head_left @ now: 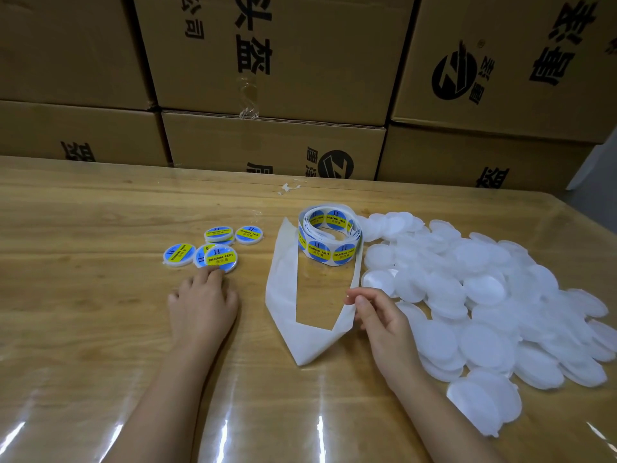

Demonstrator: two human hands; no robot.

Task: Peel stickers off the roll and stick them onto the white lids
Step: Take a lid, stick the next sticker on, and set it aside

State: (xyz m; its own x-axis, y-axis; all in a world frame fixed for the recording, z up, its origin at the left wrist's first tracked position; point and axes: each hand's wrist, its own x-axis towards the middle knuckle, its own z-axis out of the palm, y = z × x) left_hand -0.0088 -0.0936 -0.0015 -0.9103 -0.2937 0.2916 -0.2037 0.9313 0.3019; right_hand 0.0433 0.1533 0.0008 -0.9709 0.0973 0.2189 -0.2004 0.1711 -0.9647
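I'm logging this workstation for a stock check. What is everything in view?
stickered lids: at least five, blue-yellow labels, left of centre
sticker roll: one, blue-yellow stickers, centre
backing strip: one, white, trailing from the roll toward the person
plain lids: large heap, white, right
cardboard boxes: several, brown, stacked behind the table
table: one, light wood
left hand: fingertips touch a stickered lid
right hand: pinches the backing strip

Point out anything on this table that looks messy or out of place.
Small white scraps lie loose near the boxes, away from the work. One labelled lid sits overlapping another instead of flat. The empty backing strip trails off the roll in a kinked loop.
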